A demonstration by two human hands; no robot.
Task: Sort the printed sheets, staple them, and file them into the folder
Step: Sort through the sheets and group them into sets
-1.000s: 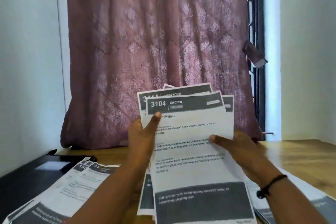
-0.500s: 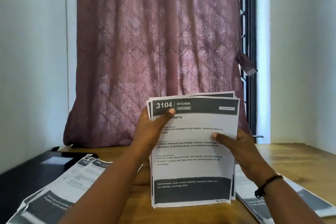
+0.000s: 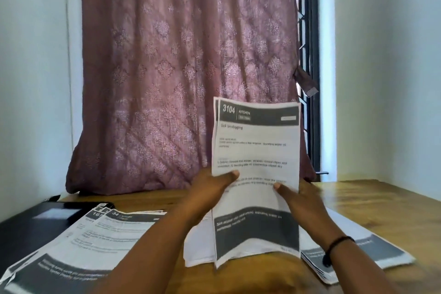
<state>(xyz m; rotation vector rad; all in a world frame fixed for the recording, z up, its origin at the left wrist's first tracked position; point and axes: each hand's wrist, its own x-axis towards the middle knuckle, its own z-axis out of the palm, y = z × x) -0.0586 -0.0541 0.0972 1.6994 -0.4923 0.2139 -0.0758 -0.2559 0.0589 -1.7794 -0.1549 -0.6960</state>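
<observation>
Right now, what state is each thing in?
Held sheets: upright, squared, bottom edge on the table.
Left hand: grips their left edge.
Right hand: grips their right edge.
Left pile: fanned flat.
Right pile: lying flat.
Curtain: drawn.

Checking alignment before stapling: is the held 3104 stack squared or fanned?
Nearly squared: the 3104 stack, held upright by left hand and right hand, shows only slim back-sheet edges.
</observation>
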